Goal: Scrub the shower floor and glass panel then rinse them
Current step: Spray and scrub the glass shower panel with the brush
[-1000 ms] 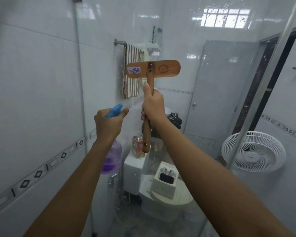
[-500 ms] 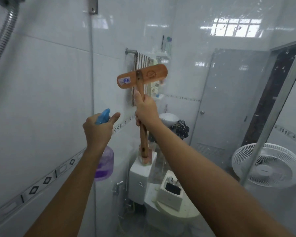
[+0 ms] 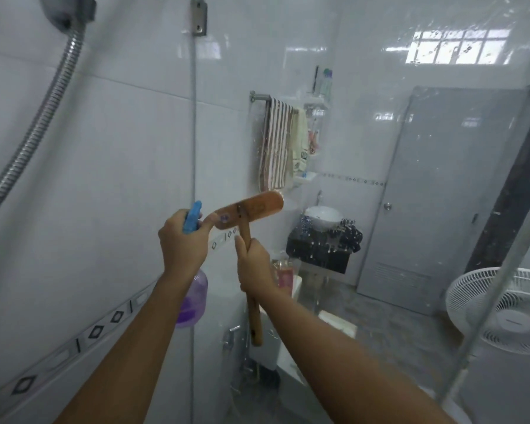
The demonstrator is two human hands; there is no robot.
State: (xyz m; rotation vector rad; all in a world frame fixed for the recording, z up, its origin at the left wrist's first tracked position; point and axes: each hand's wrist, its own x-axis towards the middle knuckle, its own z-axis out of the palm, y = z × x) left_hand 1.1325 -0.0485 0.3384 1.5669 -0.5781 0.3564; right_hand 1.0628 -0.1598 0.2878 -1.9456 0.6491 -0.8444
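Soft, bright daylight is filling the room, and the white wall tiles (image 3: 104, 179) are shining. A window (image 3: 459, 47) is glowing as a white patch high up on the right. Water drops on the glass panel (image 3: 380, 209) are making things behind it look smeary. The shower hose (image 3: 34, 133) is looking bent near the edge, and the corners are looking blurry.

spray bottle (image 3: 193, 296) left of brush (image 3: 253, 208) | towel (image 3: 276, 148) behind glass panel (image 3: 364, 123) | fan (image 3: 502, 313) far right
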